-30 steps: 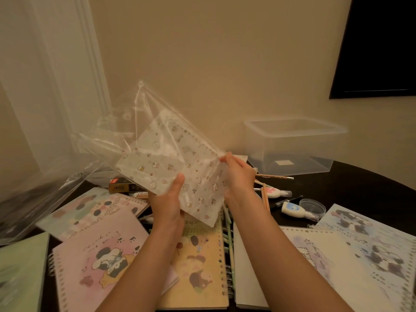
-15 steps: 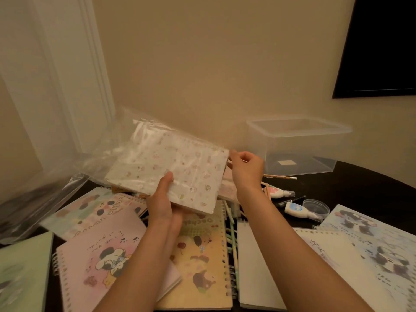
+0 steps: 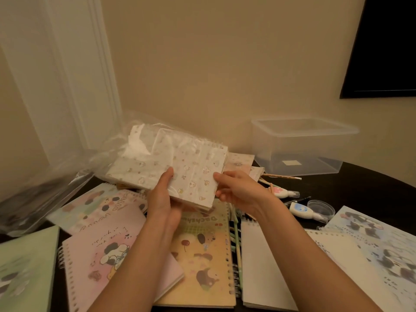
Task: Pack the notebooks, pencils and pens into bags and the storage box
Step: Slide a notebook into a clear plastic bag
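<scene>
A small white spiral notebook (image 3: 193, 172) with tiny cartoon prints sits inside a clear plastic bag (image 3: 144, 140), held above the dark table. My left hand (image 3: 163, 194) grips its near edge, thumb on top. My right hand (image 3: 238, 190) holds the right corner with curled fingers. The clear storage box (image 3: 301, 136) stands empty at the back right. Larger spiral notebooks lie below: a pink one (image 3: 108, 255), a yellow one (image 3: 202, 255), a plain white one (image 3: 263, 266). Pencils (image 3: 281, 176) lie by the box.
More clear bags (image 3: 38, 199) are piled at the left. Two correction-tape dispensers (image 3: 301, 210) and a small clear lid (image 3: 320, 207) lie right of my hands. A blue-print notebook (image 3: 382, 251) and a green one (image 3: 24, 266) flank the pile. A wall stands close behind.
The bagged notebook has tipped from upright to nearly flat and come lower. My right hand moved from its top right corner down to the near right corner.
</scene>
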`<state>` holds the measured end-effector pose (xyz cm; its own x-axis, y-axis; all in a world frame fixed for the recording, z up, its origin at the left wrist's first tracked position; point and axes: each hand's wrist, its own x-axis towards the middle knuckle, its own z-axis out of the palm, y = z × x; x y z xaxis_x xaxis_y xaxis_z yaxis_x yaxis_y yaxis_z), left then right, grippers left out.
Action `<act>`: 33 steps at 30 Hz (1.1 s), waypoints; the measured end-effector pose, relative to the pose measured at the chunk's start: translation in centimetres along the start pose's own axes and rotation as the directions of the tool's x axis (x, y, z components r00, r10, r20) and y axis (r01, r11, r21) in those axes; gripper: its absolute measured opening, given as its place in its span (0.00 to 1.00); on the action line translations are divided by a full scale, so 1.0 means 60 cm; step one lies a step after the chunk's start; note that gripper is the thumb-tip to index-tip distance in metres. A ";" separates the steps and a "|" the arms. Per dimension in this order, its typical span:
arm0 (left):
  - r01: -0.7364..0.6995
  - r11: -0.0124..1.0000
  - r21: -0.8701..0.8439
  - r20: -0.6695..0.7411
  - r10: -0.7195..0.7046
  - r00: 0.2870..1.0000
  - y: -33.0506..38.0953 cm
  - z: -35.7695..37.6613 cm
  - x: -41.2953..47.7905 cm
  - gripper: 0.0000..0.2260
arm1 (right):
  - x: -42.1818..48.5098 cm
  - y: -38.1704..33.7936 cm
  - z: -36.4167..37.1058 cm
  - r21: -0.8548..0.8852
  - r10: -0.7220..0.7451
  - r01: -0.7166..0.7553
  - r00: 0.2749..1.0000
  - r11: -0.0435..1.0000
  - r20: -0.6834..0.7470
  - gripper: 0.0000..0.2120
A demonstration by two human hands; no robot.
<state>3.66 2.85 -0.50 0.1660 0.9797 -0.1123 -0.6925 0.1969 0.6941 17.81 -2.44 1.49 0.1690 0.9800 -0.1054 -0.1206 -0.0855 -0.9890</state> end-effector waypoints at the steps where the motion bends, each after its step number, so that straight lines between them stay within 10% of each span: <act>1: -0.001 1.000 0.015 0.010 0.001 1.000 0.001 0.001 0.000 0.09 | -0.001 0.002 0.000 0.041 0.008 -0.009 1.000 0.999 0.018 0.09; 20: 0.059 0.984 0.169 0.301 -0.108 0.947 -0.011 0.004 -0.009 0.21 | -0.013 -0.010 0.004 0.366 -0.064 0.025 0.993 0.930 0.097 0.11; 24: 0.107 0.978 0.179 0.188 -0.141 0.972 0.003 -0.001 -0.005 0.13 | -0.039 -0.023 -0.014 -0.163 -0.073 0.078 0.997 0.984 0.034 0.13; 33: 0.251 0.918 0.306 0.100 -0.293 0.951 0.028 -0.003 -0.034 0.07 | -0.080 -0.015 -0.089 -0.883 -0.646 0.180 0.746 0.434 -0.166 0.08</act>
<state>2.03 1.16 0.76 0.4312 0.8699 -0.2394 -0.3794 0.4155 0.8267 22.31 -8.05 2.35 0.3660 0.7560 0.5427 0.8415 -0.0199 -0.5399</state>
